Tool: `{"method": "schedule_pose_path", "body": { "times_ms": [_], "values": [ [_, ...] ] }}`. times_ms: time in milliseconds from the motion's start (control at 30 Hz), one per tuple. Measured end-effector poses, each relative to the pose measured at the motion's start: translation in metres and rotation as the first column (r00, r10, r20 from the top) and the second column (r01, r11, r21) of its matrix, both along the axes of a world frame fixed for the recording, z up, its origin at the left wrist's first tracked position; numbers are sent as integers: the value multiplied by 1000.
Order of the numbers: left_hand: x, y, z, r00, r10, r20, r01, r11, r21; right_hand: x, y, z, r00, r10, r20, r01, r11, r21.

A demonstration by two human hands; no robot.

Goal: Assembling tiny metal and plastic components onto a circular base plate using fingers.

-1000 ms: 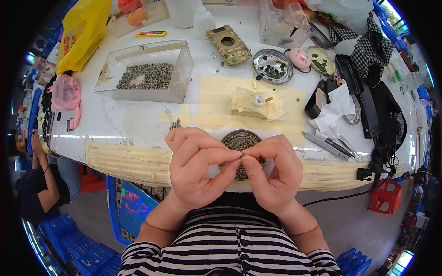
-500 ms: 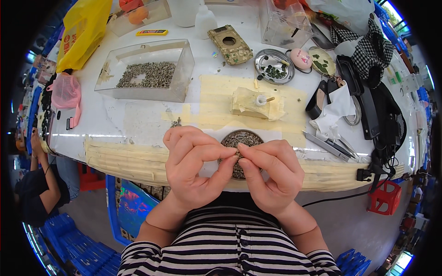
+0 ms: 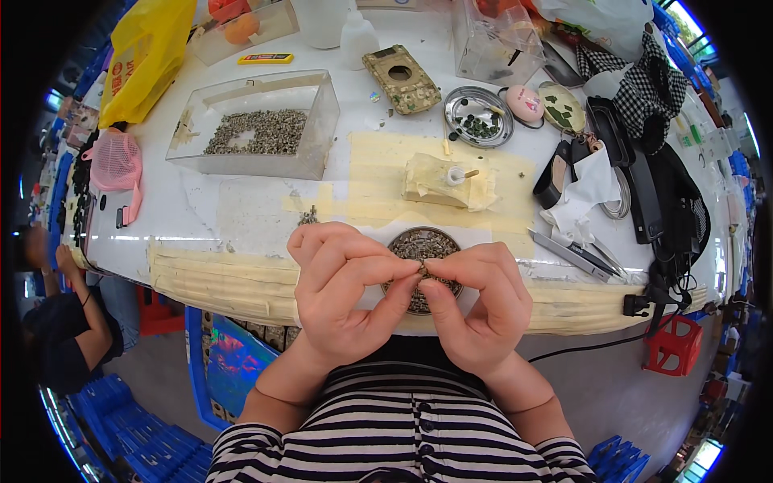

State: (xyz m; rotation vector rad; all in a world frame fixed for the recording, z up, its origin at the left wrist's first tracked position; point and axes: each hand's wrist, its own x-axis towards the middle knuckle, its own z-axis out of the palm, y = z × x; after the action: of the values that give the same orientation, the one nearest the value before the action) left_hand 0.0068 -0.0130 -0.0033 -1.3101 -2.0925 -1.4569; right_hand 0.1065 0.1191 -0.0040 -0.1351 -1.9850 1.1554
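Thumb and forefinger of my left hand (image 3: 342,294) are pinched together over a round tin (image 3: 459,239) of small brownish-grey parts (image 3: 423,241). My right hand (image 3: 481,306) pinches right beside it, the fingertips of both hands almost meeting. Something tiny seems to sit between the fingertips, too small to name. Just beyond the hands stands a block wrapped in cream tape (image 3: 431,191), with a small white cup and a stick on top. A few grey parts (image 3: 308,216) lie in a little heap beyond my left hand.
At the back left is a clear box (image 3: 322,149) of many small parts. A camouflage-painted model hull (image 3: 403,79) and a metal dish (image 3: 507,133) with dark green pieces lie farther back. Tweezers and a craft knife (image 3: 572,254) rest at right. Tape-covered padding (image 3: 217,278) lines the near edge.
Both hands stay over the tin, with the fingertips shifting slightly. At the far left, another person's head and arm have moved.
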Motion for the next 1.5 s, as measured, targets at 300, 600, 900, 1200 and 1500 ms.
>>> {"method": "schedule_pose_path", "body": {
  "times_ms": [300, 600, 900, 1200, 1500],
  "values": [
    [-2, 1, -2, 999, 41, 26, -41, 999, 9, -1, -1, -1, 1000, -22, 3, 21, 995, 99],
    [-3, -2, -2, 999, -45, -10, 45, 998, 34, 1, 0, 2, 994, 41, 98, -40, 999, -6],
    [0, 0, 0, 998, 28, -54, -29, 999, -18, 0, 1, 1, 1000, 1, 21, -1, 1000, -8],
    [-1, 1, -1, 999, 40, -4, -40, 999, -15, -1, 0, -1, 999, -14, -44, 20, 991, 129],
    [-1, 0, -1, 998, 16, 52, -17, 1000, 24, 0, -1, -2, 999, -45, -11, 46, 994, 102]
  ]
}}
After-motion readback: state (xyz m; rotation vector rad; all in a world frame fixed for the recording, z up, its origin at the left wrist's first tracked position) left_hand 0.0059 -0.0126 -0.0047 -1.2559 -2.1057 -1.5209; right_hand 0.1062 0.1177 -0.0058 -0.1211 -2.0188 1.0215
